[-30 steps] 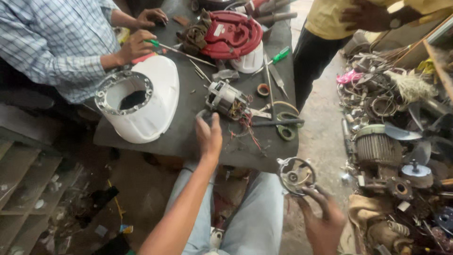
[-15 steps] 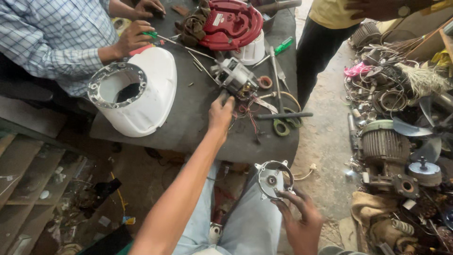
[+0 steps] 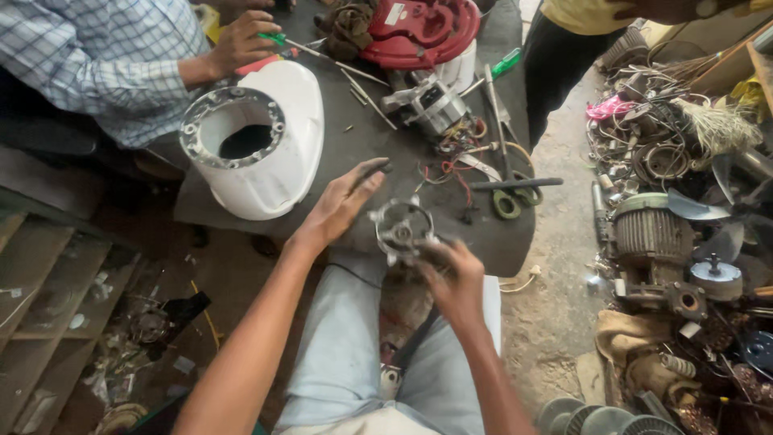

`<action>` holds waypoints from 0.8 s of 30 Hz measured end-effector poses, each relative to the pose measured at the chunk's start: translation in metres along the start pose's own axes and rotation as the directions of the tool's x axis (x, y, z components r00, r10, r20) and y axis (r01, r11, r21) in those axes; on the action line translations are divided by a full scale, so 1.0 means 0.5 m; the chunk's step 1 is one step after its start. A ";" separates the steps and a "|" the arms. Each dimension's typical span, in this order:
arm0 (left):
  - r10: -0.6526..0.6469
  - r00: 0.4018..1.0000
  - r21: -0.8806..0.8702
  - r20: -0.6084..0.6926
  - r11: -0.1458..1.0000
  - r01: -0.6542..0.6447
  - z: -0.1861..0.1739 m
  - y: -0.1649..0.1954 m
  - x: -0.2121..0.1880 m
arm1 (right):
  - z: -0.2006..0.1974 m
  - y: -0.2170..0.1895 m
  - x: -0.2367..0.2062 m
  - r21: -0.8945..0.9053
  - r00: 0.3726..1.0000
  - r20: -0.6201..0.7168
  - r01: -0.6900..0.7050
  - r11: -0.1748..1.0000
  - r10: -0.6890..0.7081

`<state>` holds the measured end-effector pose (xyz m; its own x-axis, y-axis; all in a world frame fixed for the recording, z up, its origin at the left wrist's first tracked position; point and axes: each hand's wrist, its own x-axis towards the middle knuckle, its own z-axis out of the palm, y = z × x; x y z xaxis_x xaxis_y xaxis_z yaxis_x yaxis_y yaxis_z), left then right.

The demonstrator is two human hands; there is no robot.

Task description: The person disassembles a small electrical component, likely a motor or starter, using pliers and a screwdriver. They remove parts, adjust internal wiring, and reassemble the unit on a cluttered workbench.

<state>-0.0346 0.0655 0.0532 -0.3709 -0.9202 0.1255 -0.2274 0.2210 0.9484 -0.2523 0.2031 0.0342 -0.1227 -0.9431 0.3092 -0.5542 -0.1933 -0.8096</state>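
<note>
Two hands at the table edge (image 3: pixel 515 250): right hand (image 3: pixel 455 282) gripping metal motor bracket (image 3: pixel 401 229), left hand (image 3: pixel 342 201) spread beside it.

1. We see a round motor end plate (image 3: pixel 401 229) of dull grey cast metal, gripped in our grimy right hand (image 3: pixel 455 282).
2. We see the white housing (image 3: pixel 266 145) as smooth, glossy plastic with a metal ring at its mouth.
3. The surface (image 3: pixel 362 141) looks dark, matt and scuffed.
4. The red cover (image 3: pixel 423 28) is shiny plastic.
5. The scissors (image 3: pixel 507 189) have metal blades and green plastic handles.
6. Our trousers (image 3: pixel 338 346) are pale woven cloth.
</note>
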 end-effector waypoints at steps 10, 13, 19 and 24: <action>0.314 0.948 0.407 0.054 0.860 -0.308 -0.030 -0.028 -0.025 | 0.086 0.004 0.107 0.148 0.994 0.036 0.101 0.984 -0.108; 0.343 0.939 0.518 0.035 0.797 -0.311 -0.014 -0.045 -0.032 | 0.086 0.033 0.102 0.154 0.983 0.061 0.160 0.975 -0.171; 0.375 0.927 0.520 0.026 0.787 -0.333 -0.018 -0.053 -0.024 | 0.097 0.055 0.109 -0.013 0.983 0.103 0.152 0.988 -0.150; 0.382 0.924 0.505 0.016 0.794 -0.337 -0.030 -0.028 0.002 | 0.092 0.048 0.135 0.015 0.978 0.127 0.168 0.986 -0.168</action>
<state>-0.0182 0.0565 0.0442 -0.4441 -0.7605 0.4737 -0.5105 0.6493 0.5638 -0.2361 0.1225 0.0126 0.0776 -0.9236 0.3754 -0.5543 -0.3529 -0.7538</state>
